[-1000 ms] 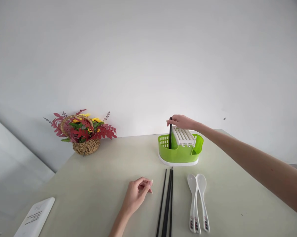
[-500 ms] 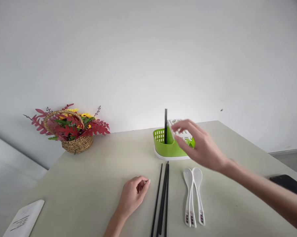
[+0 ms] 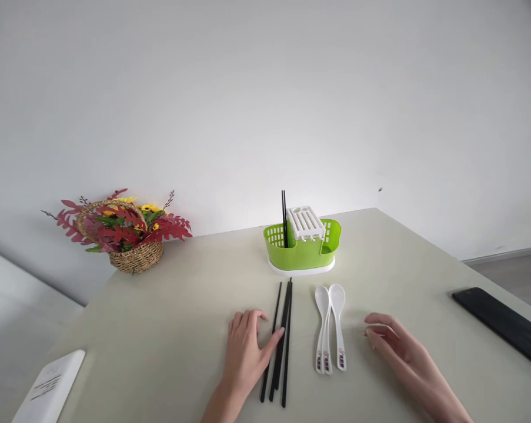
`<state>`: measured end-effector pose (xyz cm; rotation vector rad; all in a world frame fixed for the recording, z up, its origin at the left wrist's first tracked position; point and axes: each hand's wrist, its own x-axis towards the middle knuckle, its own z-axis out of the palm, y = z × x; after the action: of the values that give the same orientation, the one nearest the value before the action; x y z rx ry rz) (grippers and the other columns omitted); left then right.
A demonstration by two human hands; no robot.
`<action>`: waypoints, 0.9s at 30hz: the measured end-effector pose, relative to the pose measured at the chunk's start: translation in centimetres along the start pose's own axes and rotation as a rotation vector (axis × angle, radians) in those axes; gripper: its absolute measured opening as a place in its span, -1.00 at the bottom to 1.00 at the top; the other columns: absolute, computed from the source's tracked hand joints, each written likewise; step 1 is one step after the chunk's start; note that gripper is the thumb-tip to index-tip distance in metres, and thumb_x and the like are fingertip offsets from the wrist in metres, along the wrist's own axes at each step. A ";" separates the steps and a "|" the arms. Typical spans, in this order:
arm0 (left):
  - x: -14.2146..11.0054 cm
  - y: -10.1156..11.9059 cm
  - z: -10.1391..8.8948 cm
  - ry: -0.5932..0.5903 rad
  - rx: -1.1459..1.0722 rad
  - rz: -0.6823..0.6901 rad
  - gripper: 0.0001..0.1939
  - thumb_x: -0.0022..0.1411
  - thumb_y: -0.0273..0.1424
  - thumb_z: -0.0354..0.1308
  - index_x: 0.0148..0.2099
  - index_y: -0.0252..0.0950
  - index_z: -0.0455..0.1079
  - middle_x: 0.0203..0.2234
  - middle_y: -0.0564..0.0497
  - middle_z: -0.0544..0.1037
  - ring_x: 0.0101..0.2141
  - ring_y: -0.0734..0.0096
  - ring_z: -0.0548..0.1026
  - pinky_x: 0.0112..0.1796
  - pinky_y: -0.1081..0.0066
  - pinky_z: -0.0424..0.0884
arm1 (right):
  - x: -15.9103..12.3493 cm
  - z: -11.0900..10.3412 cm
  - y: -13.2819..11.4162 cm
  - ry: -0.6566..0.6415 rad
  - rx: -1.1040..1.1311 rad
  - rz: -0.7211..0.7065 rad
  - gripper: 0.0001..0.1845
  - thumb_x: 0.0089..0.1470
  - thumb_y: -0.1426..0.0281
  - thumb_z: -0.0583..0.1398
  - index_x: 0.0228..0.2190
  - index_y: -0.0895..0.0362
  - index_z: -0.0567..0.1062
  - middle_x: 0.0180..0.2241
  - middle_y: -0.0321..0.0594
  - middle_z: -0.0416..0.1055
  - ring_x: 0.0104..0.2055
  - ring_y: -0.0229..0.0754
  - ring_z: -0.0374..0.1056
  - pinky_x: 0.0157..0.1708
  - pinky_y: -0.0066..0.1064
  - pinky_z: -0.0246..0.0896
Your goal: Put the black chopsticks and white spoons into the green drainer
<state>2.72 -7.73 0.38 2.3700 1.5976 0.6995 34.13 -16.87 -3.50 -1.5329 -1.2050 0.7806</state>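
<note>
We see everything resting on a flat, pale grey-green worktop (image 3: 181, 311). Left of the bright green plastic caddy with a white slotted rack (image 3: 303, 258), well apart, stands a woven wicker basket (image 3: 137, 257) of red and yellow flowers (image 3: 119, 226), probably decoration kept aside. In front of the caddy, our left hand (image 3: 246, 346) has its thumb and fingers apart; our right hand (image 3: 408, 358), front-right of it, curls loosely around nothing. Three glossy white spoons (image 3: 326, 332) lie front-right of the caddy, handles towards us, presumably for easy reach. Front-left lie slender black chopsticks (image 3: 279, 361), loosely gathered beneath our left thumb; two upright black chopsticks (image 3: 285, 220) stand inside its left compartment, whose walls likely support them.
</note>
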 end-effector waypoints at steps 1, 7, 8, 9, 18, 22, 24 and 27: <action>-0.2 0.0 0.0 0.000 0.015 0.014 -0.65 0.33 -0.02 0.11 -0.16 -0.21 0.38 -0.42 0.02 0.43 -0.32 0.20 0.42 -0.16 0.18 0.35 | -0.2 0.2 0.4 0.012 -0.009 -0.019 -0.65 0.22 0.04 0.17 -0.10 0.01 0.45 -0.08 -0.15 0.48 -0.05 -0.10 0.46 -0.07 -0.41 0.42; -0.6 0.1 -1.6 -0.094 0.052 -0.021 -0.70 0.34 -0.07 0.12 -0.11 -0.19 0.39 -0.35 0.00 0.47 -0.26 0.19 0.45 -0.13 0.18 0.36 | -0.7 1.1 1.0 0.043 -0.052 -0.082 -0.71 0.27 0.13 0.13 -0.09 0.02 0.45 0.03 -0.14 0.39 -0.06 -0.14 0.44 -0.03 -0.35 0.39; -0.5 0.1 -2.2 -0.126 0.056 -0.042 -0.71 0.33 -0.08 0.14 -0.09 -0.19 0.40 -0.31 -0.01 0.48 -0.23 0.19 0.46 -0.12 0.19 0.37 | -0.7 1.1 1.0 0.050 -0.047 -0.079 -0.72 0.27 0.14 0.12 -0.09 0.01 0.45 0.03 -0.14 0.39 -0.07 -0.14 0.44 -0.04 -0.35 0.40; -0.3 0.1 -2.8 -0.162 0.063 -0.064 -0.72 0.32 -0.10 0.16 -0.07 -0.18 0.41 -0.28 -0.01 0.50 -0.21 0.19 0.47 -0.13 0.21 0.38 | -0.7 1.0 0.9 0.057 -0.042 -0.077 -0.72 0.27 0.14 0.12 -0.09 0.01 0.45 0.03 -0.15 0.39 -0.07 -0.15 0.45 -0.05 -0.36 0.40; 1.2 0.9 -5.7 -0.295 0.489 -0.062 -0.87 0.23 -0.53 0.11 -0.29 -0.26 0.47 -0.33 -0.12 0.60 -0.25 0.14 0.58 -0.21 0.27 0.39 | -0.2 0.9 1.3 0.062 -0.029 -0.117 -0.72 0.21 0.15 0.16 -0.16 0.04 0.49 -0.04 -0.13 0.45 -0.13 -0.13 0.48 -0.14 -0.37 0.45; 1.4 0.8 -5.8 -0.250 0.580 -0.017 -0.86 0.16 -0.54 0.12 -0.42 -0.25 0.40 -0.43 -0.18 0.58 -0.37 0.06 0.59 -0.32 0.28 0.39 | -0.1 0.7 1.3 0.041 -0.043 -0.128 -0.72 0.23 0.15 0.16 -0.15 0.04 0.49 -0.03 -0.11 0.45 -0.12 -0.11 0.49 -0.16 -0.35 0.46; 1.8 0.9 -6.5 -0.218 0.490 -0.021 -0.84 0.21 -0.48 0.10 -0.42 -0.23 0.40 -0.45 -0.14 0.58 -0.46 0.14 0.57 -0.37 0.33 0.36 | -0.1 0.7 1.3 0.030 -0.055 -0.128 -0.73 0.23 0.15 0.15 -0.15 0.04 0.49 -0.02 -0.11 0.44 -0.12 -0.11 0.49 -0.16 -0.36 0.46; 2.7 1.7 -8.1 -0.086 0.287 -0.048 -0.82 0.33 -0.39 0.01 -0.28 -0.19 0.44 -0.40 -0.07 0.63 -0.46 0.23 0.59 -0.41 0.40 0.34 | -0.2 0.7 1.3 0.018 -0.062 -0.126 -0.73 0.23 0.15 0.15 -0.16 0.04 0.50 -0.02 -0.10 0.44 -0.12 -0.10 0.49 -0.18 -0.36 0.47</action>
<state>0.95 -6.73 8.86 2.5049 1.8173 0.3738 33.79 -16.82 -4.93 -1.4944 -1.3098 0.6511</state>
